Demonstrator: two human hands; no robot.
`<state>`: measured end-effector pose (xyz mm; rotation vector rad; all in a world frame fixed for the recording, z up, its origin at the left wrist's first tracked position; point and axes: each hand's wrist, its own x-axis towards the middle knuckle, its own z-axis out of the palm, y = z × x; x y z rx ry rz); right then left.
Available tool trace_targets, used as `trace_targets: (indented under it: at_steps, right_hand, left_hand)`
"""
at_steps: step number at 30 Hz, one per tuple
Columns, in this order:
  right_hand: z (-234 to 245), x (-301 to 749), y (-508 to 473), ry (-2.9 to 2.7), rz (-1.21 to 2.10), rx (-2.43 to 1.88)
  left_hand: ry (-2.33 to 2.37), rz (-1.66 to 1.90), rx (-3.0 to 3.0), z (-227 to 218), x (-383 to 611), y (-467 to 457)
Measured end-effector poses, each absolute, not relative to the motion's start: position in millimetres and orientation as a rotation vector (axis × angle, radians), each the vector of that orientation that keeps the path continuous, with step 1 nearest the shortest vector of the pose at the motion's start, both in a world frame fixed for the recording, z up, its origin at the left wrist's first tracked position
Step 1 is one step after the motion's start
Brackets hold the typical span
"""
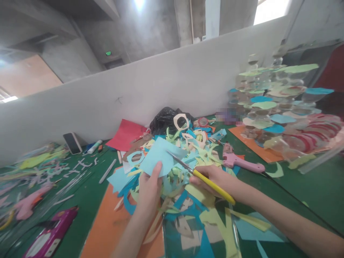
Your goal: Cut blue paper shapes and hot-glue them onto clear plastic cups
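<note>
My left hand (149, 189) pinches a light-blue paper sheet (160, 156); my right hand (212, 178) grips yellow-handled scissors (200, 175), blades on the sheet, mid-tabletop (80, 211). I read no writing.

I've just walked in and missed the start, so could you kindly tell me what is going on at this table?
A person is cutting coloured paper. The left hand holds up a light blue sheet, while the right hand works yellow-handled scissors, whose blades meet the sheet's right edge. Below the hands lies a heap of paper offcuts on the green table. A pink glue gun lies to the right, and a phone leans against the white wall at the back left.
</note>
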<state>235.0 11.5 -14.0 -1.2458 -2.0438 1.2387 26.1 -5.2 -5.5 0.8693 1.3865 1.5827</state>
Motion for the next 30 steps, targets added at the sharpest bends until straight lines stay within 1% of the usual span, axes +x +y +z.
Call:
trace_targets:
  at_steps: [4,8,12,17,25,30]
  right_hand:
    - [-13,234,11,-2.05,1.264,-1.231]
    - [1,240,4,-2.137,1.362,-1.236]
    - [9,245,0,-2.184,1.362,-1.198]
    - [-3,243,5,-2.126,1.305,-1.191]
    - [-17,231,11,-2.036,1.188,-1.305]
    - [-10,237,8,-2.046,1.353,-1.28]
  left_hand:
    - [1.258,1.579,0.799,-4,28,-5]
    - [1.274,1.537,0.816,-1,27,-6]
    - [1.279,1.444,0.861,-7,21,-5]
    - [1.342,1.369,0.935,-10,14,-6]
    - [1.316,1.401,1.004,-8,22,-4]
    - [1.33,1.473,0.927,0,27,-5]
